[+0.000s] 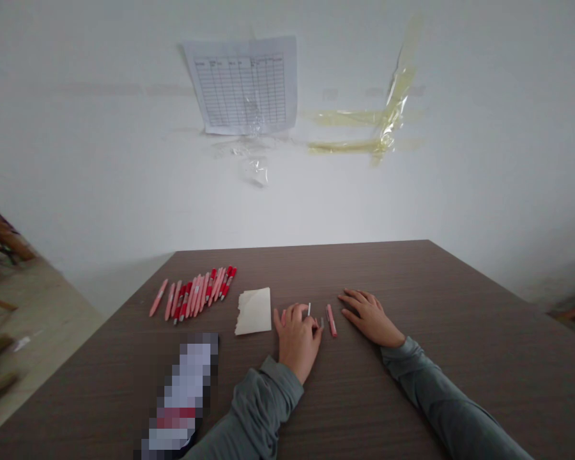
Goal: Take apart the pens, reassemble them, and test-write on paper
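My left hand (298, 335) rests low over the table right of the paper, its fingers bent and drawn together around small pen parts. A thin white stick (309, 309) sticks up by its fingertips. A bit of pink pen part (283, 315) shows beside the fingers, and a small clear piece (322, 322) lies near the thumb. What exactly the fingers grip is hidden. Just right of this hand lies a pink pen barrel (332, 321). My right hand (368, 316) lies palm down on the table, fingers spread, holding nothing.
A torn cream paper (253, 312) lies left of my left hand. Several pink and red pens (194, 294) form a row at the back left. A blurred-out long object (184, 390) lies at the front left. The brown table (354, 268) meets a white wall.
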